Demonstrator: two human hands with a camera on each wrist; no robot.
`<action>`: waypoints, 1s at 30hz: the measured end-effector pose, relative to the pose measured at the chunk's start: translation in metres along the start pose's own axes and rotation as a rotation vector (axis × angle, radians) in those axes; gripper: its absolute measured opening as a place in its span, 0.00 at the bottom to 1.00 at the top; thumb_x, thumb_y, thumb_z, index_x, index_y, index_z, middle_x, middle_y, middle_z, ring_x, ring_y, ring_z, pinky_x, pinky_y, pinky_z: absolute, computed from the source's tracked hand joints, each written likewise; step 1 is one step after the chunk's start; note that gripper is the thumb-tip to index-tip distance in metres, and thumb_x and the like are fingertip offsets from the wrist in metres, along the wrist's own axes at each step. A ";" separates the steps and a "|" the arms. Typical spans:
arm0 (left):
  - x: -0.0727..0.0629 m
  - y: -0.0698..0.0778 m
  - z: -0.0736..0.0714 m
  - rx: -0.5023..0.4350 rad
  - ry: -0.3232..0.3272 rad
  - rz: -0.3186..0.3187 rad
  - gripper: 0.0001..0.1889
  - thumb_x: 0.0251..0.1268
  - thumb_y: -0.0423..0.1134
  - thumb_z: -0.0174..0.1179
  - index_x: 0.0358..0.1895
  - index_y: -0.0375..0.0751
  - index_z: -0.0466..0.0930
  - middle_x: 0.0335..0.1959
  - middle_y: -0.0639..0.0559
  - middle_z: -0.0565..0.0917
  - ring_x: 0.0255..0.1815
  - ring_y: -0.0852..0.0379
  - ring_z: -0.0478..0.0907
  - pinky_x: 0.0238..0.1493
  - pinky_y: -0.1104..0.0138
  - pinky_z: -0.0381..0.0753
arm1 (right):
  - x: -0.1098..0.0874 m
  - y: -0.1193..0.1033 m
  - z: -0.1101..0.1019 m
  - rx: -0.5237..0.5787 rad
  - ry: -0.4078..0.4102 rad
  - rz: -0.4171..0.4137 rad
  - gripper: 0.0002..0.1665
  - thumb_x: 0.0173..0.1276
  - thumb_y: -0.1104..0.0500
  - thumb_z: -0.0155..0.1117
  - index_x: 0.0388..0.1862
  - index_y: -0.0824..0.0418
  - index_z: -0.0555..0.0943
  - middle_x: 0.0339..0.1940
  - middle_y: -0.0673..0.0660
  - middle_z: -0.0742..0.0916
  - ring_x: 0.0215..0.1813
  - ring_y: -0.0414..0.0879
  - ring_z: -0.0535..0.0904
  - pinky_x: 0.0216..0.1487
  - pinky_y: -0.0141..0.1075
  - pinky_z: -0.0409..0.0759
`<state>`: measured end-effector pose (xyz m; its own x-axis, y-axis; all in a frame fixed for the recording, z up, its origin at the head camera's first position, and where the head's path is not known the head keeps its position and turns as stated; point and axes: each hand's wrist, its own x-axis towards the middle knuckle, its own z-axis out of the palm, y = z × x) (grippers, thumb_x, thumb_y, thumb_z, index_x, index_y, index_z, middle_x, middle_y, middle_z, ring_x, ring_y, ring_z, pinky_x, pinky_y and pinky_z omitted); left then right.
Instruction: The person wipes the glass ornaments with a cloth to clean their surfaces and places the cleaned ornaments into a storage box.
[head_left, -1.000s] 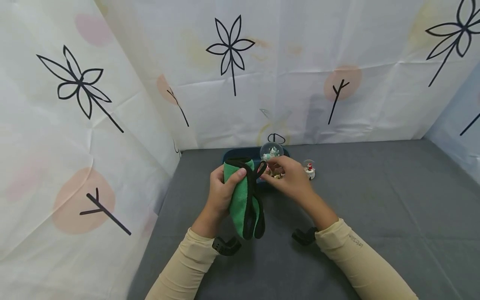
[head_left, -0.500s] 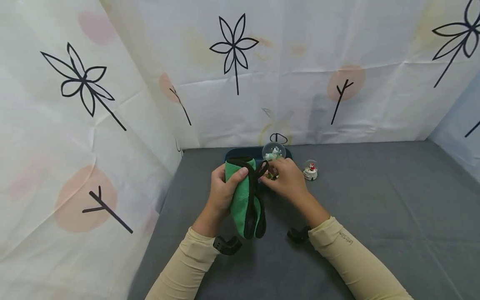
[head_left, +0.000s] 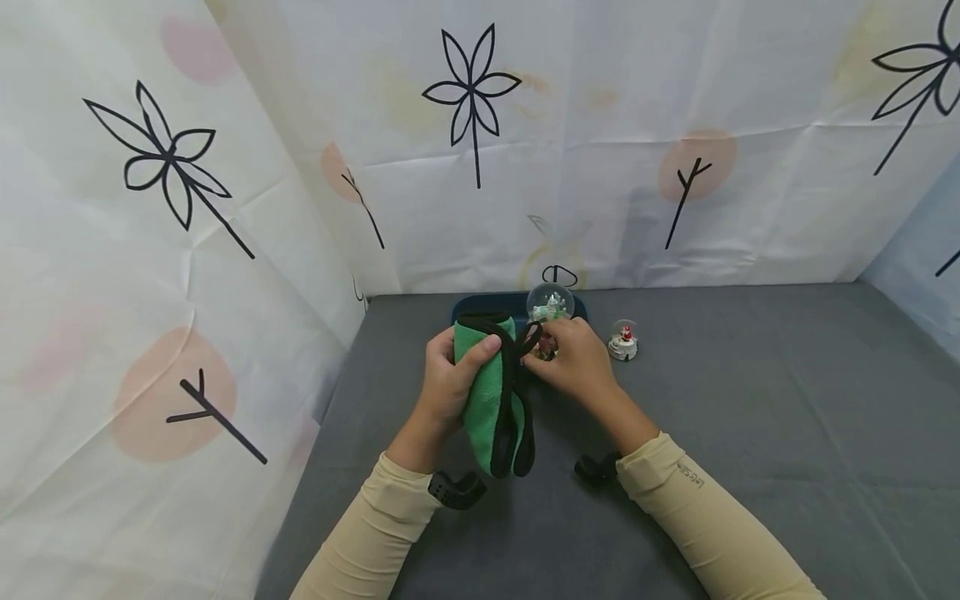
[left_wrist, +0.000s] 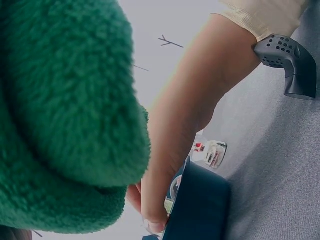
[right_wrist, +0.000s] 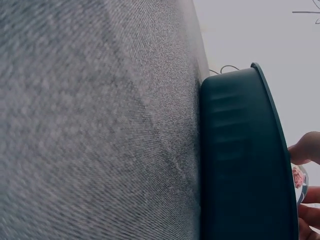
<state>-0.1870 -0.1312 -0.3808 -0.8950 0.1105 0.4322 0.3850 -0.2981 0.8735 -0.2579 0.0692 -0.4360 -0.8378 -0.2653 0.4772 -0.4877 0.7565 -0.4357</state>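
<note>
My left hand (head_left: 444,379) grips a folded green cloth (head_left: 483,396) with dark edging, thumb across its front. The fuzzy cloth fills much of the left wrist view. My right hand (head_left: 581,358) reaches over a dark blue basin (head_left: 480,303). Its thumb and fingers hold a small snow globe (right_wrist: 298,179) with a pinkish figure inside, seen at the basin's rim in the right wrist view; its base is hidden. Just behind those fingers, a larger snow globe (head_left: 551,302) with a pale green and white figure shows at the basin.
Right of the basin, a small snow globe (head_left: 623,342) with a red figure and white base stands on the grey tabletop (head_left: 750,400). A patterned white cloth (head_left: 600,167) hangs behind the table. Dark wrist devices (head_left: 456,490) sit at both cuffs.
My right hand has shifted slightly left and in around the pinkish snow globe, then stays nearly still. The left hand keeps the cloth in place. The head view has drifted slightly.
</note>
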 end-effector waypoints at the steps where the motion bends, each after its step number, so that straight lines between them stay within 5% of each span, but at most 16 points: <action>1: 0.000 0.000 0.000 0.001 0.000 -0.002 0.08 0.70 0.45 0.67 0.38 0.44 0.85 0.27 0.57 0.84 0.24 0.64 0.83 0.28 0.71 0.86 | 0.000 0.000 0.000 0.001 0.000 -0.003 0.19 0.62 0.50 0.79 0.25 0.58 0.79 0.23 0.50 0.78 0.33 0.50 0.71 0.33 0.41 0.67; 8: 0.000 -0.001 0.001 0.014 0.008 -0.003 0.07 0.71 0.43 0.66 0.39 0.44 0.85 0.28 0.57 0.84 0.24 0.64 0.83 0.28 0.72 0.86 | 0.002 0.002 -0.002 -0.002 0.010 -0.023 0.17 0.67 0.49 0.75 0.27 0.60 0.83 0.23 0.53 0.82 0.33 0.51 0.73 0.36 0.44 0.69; 13: -0.001 0.000 0.002 0.021 0.019 -0.006 0.05 0.70 0.42 0.65 0.40 0.45 0.85 0.27 0.57 0.84 0.24 0.64 0.83 0.28 0.72 0.86 | 0.003 0.004 -0.009 0.018 0.015 -0.011 0.09 0.66 0.55 0.73 0.38 0.60 0.90 0.34 0.57 0.91 0.39 0.53 0.79 0.43 0.48 0.77; 21: -0.001 -0.002 0.002 0.015 0.026 -0.008 0.04 0.70 0.40 0.65 0.39 0.45 0.85 0.26 0.58 0.85 0.22 0.64 0.83 0.26 0.72 0.85 | 0.005 0.011 -0.028 0.093 0.040 0.071 0.17 0.70 0.51 0.75 0.48 0.63 0.91 0.48 0.61 0.92 0.51 0.60 0.82 0.52 0.55 0.82; 30: -0.001 -0.002 0.002 0.017 0.011 0.001 0.06 0.71 0.42 0.65 0.38 0.44 0.84 0.25 0.57 0.84 0.21 0.64 0.82 0.25 0.72 0.85 | 0.005 0.034 -0.062 0.171 0.107 0.153 0.16 0.73 0.57 0.73 0.52 0.67 0.89 0.52 0.67 0.90 0.56 0.63 0.80 0.58 0.60 0.79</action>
<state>-0.1864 -0.1285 -0.3827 -0.8970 0.1001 0.4306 0.3894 -0.2824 0.8767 -0.2634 0.1303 -0.4015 -0.8785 -0.0838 0.4704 -0.3996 0.6684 -0.6273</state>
